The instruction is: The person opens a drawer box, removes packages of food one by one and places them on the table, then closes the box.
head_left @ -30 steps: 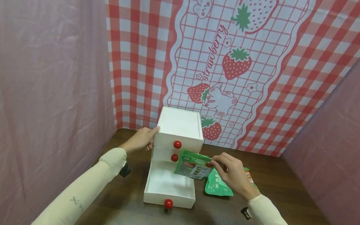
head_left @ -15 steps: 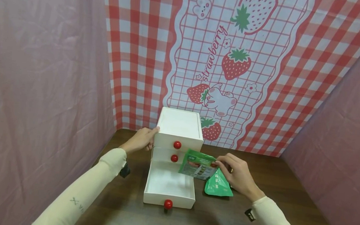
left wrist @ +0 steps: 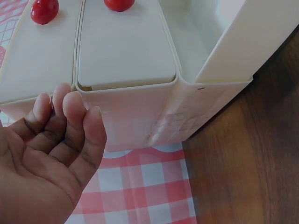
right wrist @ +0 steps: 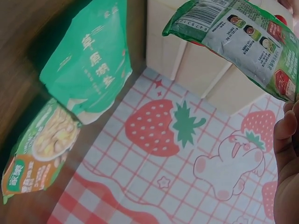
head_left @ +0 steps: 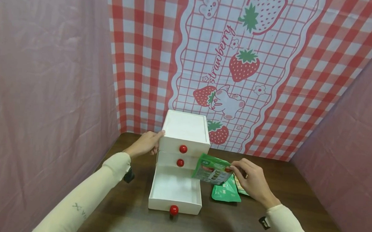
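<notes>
A white drawer cabinet (head_left: pixel 186 128) with red knobs stands on the table, its bottom drawer (head_left: pixel 175 189) pulled out. My left hand (head_left: pixel 145 143) rests against the cabinet's left side near the top; in the left wrist view its fingers (left wrist: pixel 74 109) are loosely bent and hold nothing. My right hand (head_left: pixel 253 181) pinches a green seasoning packet (head_left: pixel 213 170) by one corner, thumb and fingers together. The packet hangs beside the cabinet, right of the open drawer, its printed back showing. Below it lies a green pouch (right wrist: pixel 93 60) on the table.
An orange and green food packet (right wrist: pixel 44 147) lies next to the pouch, partly behind my right hand in the head view. A strawberry-patterned checked cloth (head_left: pixel 220 61) hangs behind the cabinet. Pink curtains (head_left: pixel 48 87) close off both sides of the wooden table (head_left: pixel 130 211).
My right hand has moved to the right with the seasoning packet, away from over the open drawer. The left hand and the cabinet have stayed in place.
</notes>
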A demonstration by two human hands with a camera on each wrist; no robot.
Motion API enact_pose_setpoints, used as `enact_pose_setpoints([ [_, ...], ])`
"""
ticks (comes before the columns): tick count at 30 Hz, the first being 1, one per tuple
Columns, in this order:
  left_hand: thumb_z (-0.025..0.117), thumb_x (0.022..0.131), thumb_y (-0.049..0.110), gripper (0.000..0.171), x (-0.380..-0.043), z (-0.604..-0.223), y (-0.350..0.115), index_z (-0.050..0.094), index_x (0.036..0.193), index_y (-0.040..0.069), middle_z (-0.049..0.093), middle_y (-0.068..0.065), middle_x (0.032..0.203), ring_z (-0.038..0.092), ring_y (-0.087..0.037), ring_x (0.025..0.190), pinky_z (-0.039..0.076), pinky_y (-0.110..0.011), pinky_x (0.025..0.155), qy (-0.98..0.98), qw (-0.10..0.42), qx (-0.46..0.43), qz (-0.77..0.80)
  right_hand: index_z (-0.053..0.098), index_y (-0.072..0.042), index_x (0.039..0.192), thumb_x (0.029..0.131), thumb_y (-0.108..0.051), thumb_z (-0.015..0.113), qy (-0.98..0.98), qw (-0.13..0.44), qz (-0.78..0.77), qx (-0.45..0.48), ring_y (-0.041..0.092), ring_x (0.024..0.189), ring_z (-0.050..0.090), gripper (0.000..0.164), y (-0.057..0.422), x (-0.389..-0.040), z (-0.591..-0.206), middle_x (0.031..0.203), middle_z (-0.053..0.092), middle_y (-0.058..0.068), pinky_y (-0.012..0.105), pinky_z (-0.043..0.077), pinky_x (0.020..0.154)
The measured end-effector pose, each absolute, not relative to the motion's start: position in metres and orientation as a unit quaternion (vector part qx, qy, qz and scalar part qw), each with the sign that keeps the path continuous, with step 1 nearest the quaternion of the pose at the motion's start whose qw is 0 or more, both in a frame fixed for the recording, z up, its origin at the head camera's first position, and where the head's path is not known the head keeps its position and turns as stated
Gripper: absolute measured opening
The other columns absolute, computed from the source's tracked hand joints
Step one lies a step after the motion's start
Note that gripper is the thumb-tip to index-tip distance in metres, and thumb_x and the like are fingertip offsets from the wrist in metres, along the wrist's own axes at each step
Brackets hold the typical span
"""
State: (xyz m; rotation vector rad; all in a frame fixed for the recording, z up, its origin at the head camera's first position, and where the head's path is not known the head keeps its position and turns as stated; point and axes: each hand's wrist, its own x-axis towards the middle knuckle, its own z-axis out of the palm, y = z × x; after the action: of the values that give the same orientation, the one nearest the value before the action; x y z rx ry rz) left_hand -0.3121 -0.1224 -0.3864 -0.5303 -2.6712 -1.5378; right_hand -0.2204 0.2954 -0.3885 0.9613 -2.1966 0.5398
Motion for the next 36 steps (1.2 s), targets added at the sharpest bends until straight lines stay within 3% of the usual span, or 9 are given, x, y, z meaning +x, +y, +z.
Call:
enact_pose_setpoints([
  [9, 0.039, 0.107, 0.059, 0.078, -0.313, -0.385, -0.122, 0.065, 0.063, -0.001, 0.064, -0.010, 0.060, 0.059, -0.018, 0.050, 0.053, -0.033, 0.053, -0.857, 0.001, -0.165, -0.488, 0.074, -0.012, 0.102, 0.085, 0.001, 0.081, -0.849, 0.345, 0.193, 0.351, 0.001, 0.067, 0.046, 0.023, 0.311, -0.221, -0.392, 0.090, 0.065, -0.009, 0.014, 0.038, 0.057],
  [19, 0.039, 0.106, 0.059, 0.079, -0.314, -0.385, -0.121, 0.065, 0.064, -0.002, 0.064, -0.010, 0.059, 0.059, -0.018, 0.050, 0.058, -0.045, 0.059, -0.855, 0.003, -0.163, -0.492, 0.074, -0.011, 0.100, 0.083, 0.006, 0.081, -0.849, 0.363, 0.183, 0.338, -0.001, 0.065, 0.045, 0.026, 0.328, -0.223, -0.397, 0.088, 0.065, -0.008, 0.015, 0.038, 0.057],
  [29, 0.040, 0.107, 0.058, 0.078, -0.313, -0.387, -0.121, 0.064, 0.061, -0.001, 0.062, -0.010, 0.056, 0.058, -0.017, 0.048, 0.050, -0.030, 0.049, -0.853, 0.003, -0.159, -0.497, 0.074, -0.010, 0.099, 0.081, 0.006, 0.082, -0.855, 0.372, 0.168, 0.320, 0.000, 0.066, 0.047, 0.026, 0.339, -0.224, -0.402, 0.086, 0.064, -0.006, 0.016, 0.039, 0.059],
  [36, 0.040, 0.107, 0.057, 0.077, -0.314, -0.387, -0.121, 0.064, 0.062, 0.000, 0.062, -0.009, 0.057, 0.057, -0.016, 0.048, 0.048, -0.028, 0.049, -0.856, 0.005, -0.159, -0.492, 0.074, -0.009, 0.098, 0.079, 0.008, 0.083, -0.850, 0.388, 0.167, 0.315, 0.001, 0.067, 0.048, 0.028, 0.345, -0.224, -0.401, 0.086, 0.065, -0.006, 0.016, 0.039, 0.059],
])
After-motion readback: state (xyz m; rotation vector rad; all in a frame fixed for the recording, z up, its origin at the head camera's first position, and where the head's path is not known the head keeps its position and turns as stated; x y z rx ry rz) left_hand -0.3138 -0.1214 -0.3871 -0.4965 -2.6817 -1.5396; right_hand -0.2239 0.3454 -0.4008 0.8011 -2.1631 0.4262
